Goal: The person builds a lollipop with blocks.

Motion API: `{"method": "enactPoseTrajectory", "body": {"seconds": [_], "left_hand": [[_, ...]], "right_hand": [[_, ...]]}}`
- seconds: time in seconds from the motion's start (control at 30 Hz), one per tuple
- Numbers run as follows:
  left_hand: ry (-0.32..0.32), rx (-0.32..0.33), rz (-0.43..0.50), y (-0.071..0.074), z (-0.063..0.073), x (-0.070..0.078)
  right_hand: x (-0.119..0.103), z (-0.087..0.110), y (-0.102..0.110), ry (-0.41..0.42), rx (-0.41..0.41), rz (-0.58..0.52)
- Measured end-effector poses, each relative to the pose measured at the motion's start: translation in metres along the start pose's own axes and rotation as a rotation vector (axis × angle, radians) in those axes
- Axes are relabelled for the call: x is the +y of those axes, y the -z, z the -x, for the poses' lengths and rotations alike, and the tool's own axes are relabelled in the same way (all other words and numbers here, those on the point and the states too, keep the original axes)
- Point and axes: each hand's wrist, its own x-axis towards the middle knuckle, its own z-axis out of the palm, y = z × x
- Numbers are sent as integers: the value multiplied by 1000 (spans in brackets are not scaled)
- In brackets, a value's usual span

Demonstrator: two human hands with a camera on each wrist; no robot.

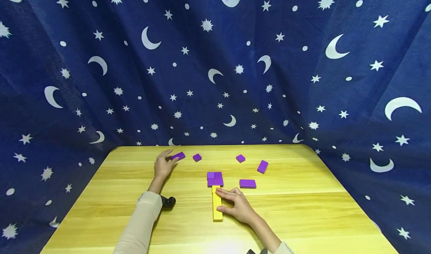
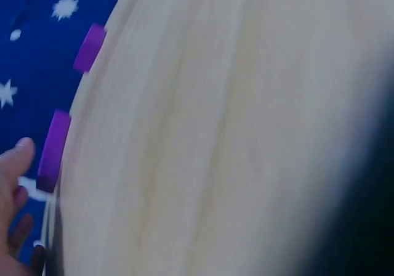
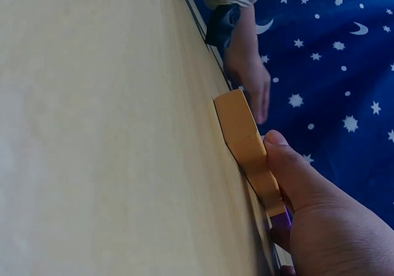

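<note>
At the table's far left, my left hand reaches to a long purple block, its thumb and fingers spread around the near end. In the left wrist view the thumb stands apart from that block. My right hand rests against a row of yellow blocks, fingertips over the far end and thumb along the right side. In the right wrist view the thumb lies against the yellow side. Purple blocks adjoin the row's far end, a small lighter one at their corner.
A small purple block lies right of the left hand. Another small one and two oblong purple blocks lie to the right. A dark wrist device sits by the left sleeve. A starry blue curtain hangs behind the table.
</note>
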Motion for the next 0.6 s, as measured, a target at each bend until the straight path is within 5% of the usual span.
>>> {"method": "enactPoseTrajectory", "body": {"seconds": [0.2, 0.6], "left_hand": [[71, -118, -95, 8, 2, -13], [84, -60, -169, -1, 4, -5]], "right_hand": [[0, 0, 0, -15, -3, -10], [-3, 1, 1, 20, 9, 23]]}}
